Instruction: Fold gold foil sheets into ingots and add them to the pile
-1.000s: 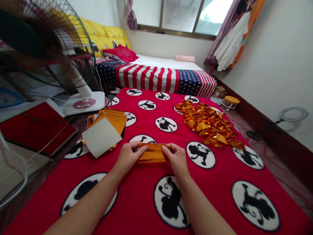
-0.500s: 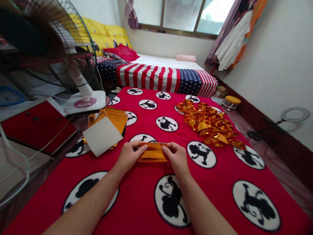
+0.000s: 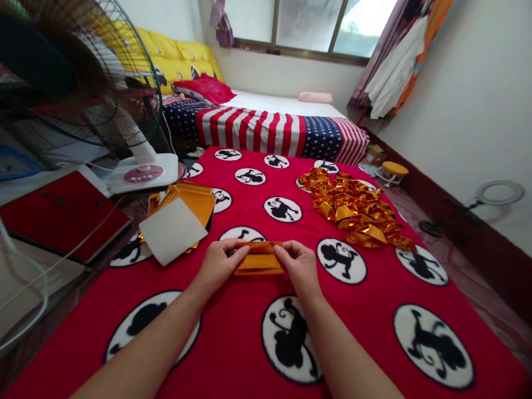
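Between my two hands is a folded sheet of gold foil paper, with creases running across its width. My left hand pinches its left end, thumb on top. At the right end, my right hand grips it the same way; the fingers beneath are partly hidden. To the left lies a stack of flat gold foil sheets, topped by a pale square sheet. A pile of folded gold foil pieces spreads over the cloth at the right.
A red cloth with black-and-white monkey circles covers the surface under my hands. An electric fan and a red panel are on the left. Farther back is a bed; a yellow-topped stool and a ring-topped stand are on the right.
Both hands keep their hold on the gold foil paper, which looks almost the same. The whole view has shifted very slightly.
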`<state>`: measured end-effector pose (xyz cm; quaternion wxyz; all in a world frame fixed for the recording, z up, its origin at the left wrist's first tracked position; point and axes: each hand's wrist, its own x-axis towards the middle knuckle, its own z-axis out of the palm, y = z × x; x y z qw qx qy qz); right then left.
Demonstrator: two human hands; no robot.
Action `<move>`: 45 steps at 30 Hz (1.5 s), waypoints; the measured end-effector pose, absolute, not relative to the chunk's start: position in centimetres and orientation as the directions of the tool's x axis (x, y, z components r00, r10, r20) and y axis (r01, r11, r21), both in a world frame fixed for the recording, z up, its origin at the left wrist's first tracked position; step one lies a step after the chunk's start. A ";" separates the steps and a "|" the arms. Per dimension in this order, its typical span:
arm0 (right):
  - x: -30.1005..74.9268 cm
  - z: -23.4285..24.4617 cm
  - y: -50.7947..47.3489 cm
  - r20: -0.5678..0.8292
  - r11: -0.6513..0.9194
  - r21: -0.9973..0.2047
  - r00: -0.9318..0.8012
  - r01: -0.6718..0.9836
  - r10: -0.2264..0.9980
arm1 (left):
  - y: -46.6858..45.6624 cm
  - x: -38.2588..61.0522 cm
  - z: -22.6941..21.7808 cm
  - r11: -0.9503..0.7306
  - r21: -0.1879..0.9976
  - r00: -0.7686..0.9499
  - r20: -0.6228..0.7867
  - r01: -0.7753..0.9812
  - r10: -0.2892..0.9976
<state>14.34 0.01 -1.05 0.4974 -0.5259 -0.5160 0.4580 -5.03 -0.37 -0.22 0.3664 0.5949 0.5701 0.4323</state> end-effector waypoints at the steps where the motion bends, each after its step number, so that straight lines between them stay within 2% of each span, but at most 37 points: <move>1: 14.4 -1.1 0.0 0.029 0.024 -0.996 0.049 0.091 0.998 | -0.3 -5.0 -0.3 -0.084 0.927 -0.020 0.098 0.365 0.995; 15: 14.2 -1.3 0.2 0.017 0.014 -0.999 0.059 0.045 0.998 | -0.4 -5.0 -0.5 -0.097 0.905 -0.018 0.114 0.414 0.993; 22: 14.1 -1.5 0.1 0.065 0.051 -0.986 0.083 0.159 0.994 | -0.3 -4.7 -0.8 -0.155 0.847 -0.042 0.204 0.509 0.978; 25: 14.0 -1.6 0.1 0.101 0.070 -0.960 0.101 0.271 0.990 | -0.2 -4.7 -1.0 -0.198 0.797 -0.036 0.265 0.571 0.964; 29: 13.9 -1.6 0.1 0.172 0.098 -0.869 0.110 0.486 0.979 | -0.2 -4.6 -1.1 -0.188 0.712 -0.024 0.276 0.676 0.961; 34: 13.6 -1.2 0.1 0.224 0.100 -0.706 0.087 0.701 0.971 | -0.4 -4.5 -0.8 -0.186 0.520 0.027 0.296 0.833 0.955; 40: 13.2 -1.0 -0.1 0.243 0.076 -0.571 0.080 0.817 0.967 | -0.5 -4.1 -0.8 -0.171 0.384 0.045 0.314 0.907 0.948; 45: 12.8 -0.9 -0.4 0.277 0.109 -0.543 0.055 0.832 0.959 | -1.0 -3.6 -0.5 -0.215 0.298 0.092 0.376 0.930 0.922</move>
